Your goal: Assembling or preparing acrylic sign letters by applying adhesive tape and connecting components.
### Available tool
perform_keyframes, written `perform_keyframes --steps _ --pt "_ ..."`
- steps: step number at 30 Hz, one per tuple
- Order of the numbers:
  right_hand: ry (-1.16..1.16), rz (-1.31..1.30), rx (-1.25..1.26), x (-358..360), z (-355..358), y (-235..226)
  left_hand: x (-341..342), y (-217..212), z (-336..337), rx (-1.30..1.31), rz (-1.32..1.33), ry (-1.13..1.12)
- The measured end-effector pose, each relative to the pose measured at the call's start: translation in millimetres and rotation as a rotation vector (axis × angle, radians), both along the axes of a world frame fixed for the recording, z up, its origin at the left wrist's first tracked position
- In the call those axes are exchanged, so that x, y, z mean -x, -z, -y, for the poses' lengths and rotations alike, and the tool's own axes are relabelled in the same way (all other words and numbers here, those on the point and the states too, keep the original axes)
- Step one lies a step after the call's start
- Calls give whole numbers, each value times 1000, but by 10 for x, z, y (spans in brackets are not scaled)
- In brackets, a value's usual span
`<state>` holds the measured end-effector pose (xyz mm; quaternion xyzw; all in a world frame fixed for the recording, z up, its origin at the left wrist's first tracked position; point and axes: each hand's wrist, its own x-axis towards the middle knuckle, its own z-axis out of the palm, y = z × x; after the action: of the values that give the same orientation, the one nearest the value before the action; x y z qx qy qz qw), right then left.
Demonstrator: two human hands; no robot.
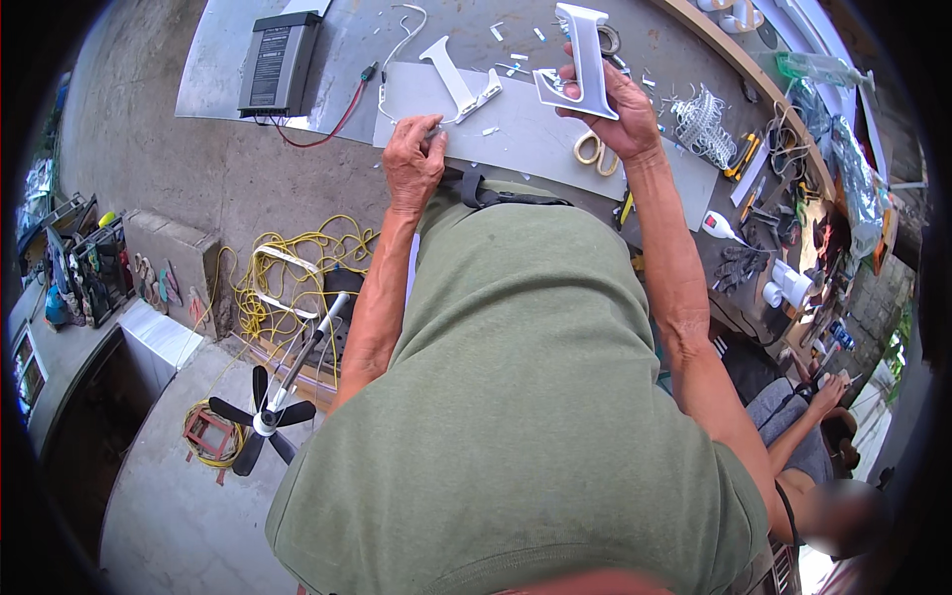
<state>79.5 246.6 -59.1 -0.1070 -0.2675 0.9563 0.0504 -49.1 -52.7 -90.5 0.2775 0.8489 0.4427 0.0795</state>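
My right hand [627, 111] is closed around a white hollow letter J [593, 69], lifted over the work surface, with its open inside partly showing. A white letter piece [456, 79] lies on the grey board [535, 134], with small light modules along its lower arm. Thin white wire [383, 94] runs from that piece to the fingertips of my left hand [415, 164]. Those fingers are pinched together on the wire at the board's left edge. Beige-handled scissors [593, 151] rest below the letter J, near my right wrist.
A grey power supply box [280, 64] stands at the far left with a red cable [337, 129]. Right of the board lie a heap of white wire modules [702, 121] and a yellow cutter [744, 157]. A fan [264, 421] and yellow cable [263, 288] are lower left. Another person [793, 426] sits at lower right.
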Motion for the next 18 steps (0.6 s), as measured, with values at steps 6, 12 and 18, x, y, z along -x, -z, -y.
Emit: perform_keyframes --steps 6,12,18 --pt "-12 9 -59 -7 12 2 15 21 8 27 5 13" --pt "7 6 -17 -9 42 -18 18 13 2 30 2 16" --pt "-9 32 -64 -20 53 -10 16 22 -1 26 -4 10"
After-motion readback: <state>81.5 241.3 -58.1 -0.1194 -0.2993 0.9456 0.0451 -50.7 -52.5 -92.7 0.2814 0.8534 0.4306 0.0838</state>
